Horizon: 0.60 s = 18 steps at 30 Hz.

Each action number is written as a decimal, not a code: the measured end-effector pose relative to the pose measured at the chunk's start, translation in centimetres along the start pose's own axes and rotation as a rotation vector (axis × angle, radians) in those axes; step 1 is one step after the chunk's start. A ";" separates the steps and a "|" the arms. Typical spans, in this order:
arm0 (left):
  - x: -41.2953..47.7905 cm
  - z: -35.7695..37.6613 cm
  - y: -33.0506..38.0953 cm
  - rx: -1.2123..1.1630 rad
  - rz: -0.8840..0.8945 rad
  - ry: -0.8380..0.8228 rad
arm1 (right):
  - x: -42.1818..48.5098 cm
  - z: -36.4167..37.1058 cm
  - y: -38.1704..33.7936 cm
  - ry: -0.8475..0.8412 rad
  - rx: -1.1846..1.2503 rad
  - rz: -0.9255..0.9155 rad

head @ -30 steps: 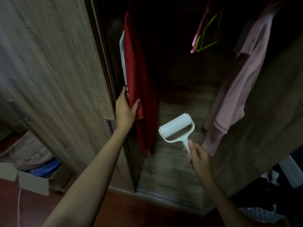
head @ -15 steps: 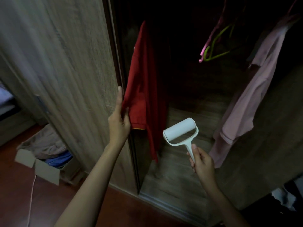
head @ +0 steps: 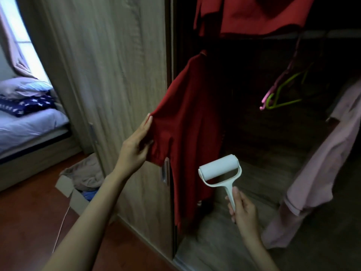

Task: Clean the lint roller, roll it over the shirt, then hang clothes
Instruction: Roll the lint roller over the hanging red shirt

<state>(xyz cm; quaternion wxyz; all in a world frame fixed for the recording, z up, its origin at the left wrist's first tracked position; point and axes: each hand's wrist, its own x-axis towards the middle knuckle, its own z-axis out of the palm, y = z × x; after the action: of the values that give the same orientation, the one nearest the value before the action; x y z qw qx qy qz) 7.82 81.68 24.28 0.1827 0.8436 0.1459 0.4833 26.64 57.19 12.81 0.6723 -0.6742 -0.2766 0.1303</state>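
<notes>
A red shirt [head: 192, 118] hangs inside the open wardrobe, just past the door edge. My left hand [head: 135, 147] pinches its sleeve cuff and pulls the sleeve out to the left. My right hand [head: 243, 209] grips the white handle of a lint roller [head: 218, 169], held upright below and to the right of the shirt, apart from the cloth. The roller's white drum points up and left.
A wooden sliding door [head: 117, 85] stands left of the shirt. A pink garment [head: 320, 169] hangs at the right, with pink and green hangers [head: 281, 94] on the rail. More red cloth [head: 254, 14] lies overhead. A cardboard box [head: 78, 184] and a bed [head: 25, 124] are at left.
My left hand has taken the shirt's sleeve and drawn it out of the wardrobe to the left. The view has tilted up and left. The lint roller stays in my right hand.
</notes>
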 end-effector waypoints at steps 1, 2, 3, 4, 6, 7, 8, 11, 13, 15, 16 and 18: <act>0.3 -1.0 -0.1 0.003 -0.004 -0.007 | 0.3 0.5 -0.5 -0.012 0.017 -0.009; 0.7 -2.0 -0.3 0.016 -0.011 -0.006 | 0.6 1.0 -1.0 -0.027 0.037 -0.019; 1.0 -2.9 -0.5 0.039 -0.017 -0.002 | 0.9 1.5 -1.5 -0.046 0.057 -0.027; 1.5 -3.8 -0.7 0.069 -0.016 -0.003 | 1.3 2.1 -2.1 -0.069 0.074 -0.037; 2.3 -5.4 -1.1 0.140 0.023 -0.035 | 2.0 3.5 -3.3 -0.125 0.094 -0.056; 2.6 -6.0 -1.2 0.179 0.046 -0.067 | 2.4 4.1 -3.9 -0.147 0.103 -0.064; 2.9 -6.5 -1.3 0.209 0.058 -0.104 | 2.7 4.7 -4.5 -0.167 0.113 -0.075; 3.4 -7.6 -1.2 0.234 0.034 -0.171 | 3.5 6.2 -6.0 -0.190 0.134 -0.108; 3.5 -7.9 -1.2 0.219 -0.003 -0.192 | 3.8 7.0 -6.5 -0.188 0.142 -0.120; 3.5 -8.2 -1.6 0.232 -0.046 -0.217 | 4.1 7.7 -6.8 -0.185 0.153 -0.127; 3.5 -8.3 -1.9 0.257 -0.061 -0.216 | 4.2 8.1 -6.9 -0.187 0.159 -0.132; 3.8 -8.6 -2.2 0.302 -0.064 -0.192 | 4.4 8.7 -7.0 -0.199 0.180 -0.152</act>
<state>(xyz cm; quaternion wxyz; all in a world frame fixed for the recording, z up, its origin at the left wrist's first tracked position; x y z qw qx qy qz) 2.04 86.68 30.21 0.0821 0.8987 0.2255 0.3671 24.03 66.44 19.99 0.7074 -0.5718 -0.3795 0.1694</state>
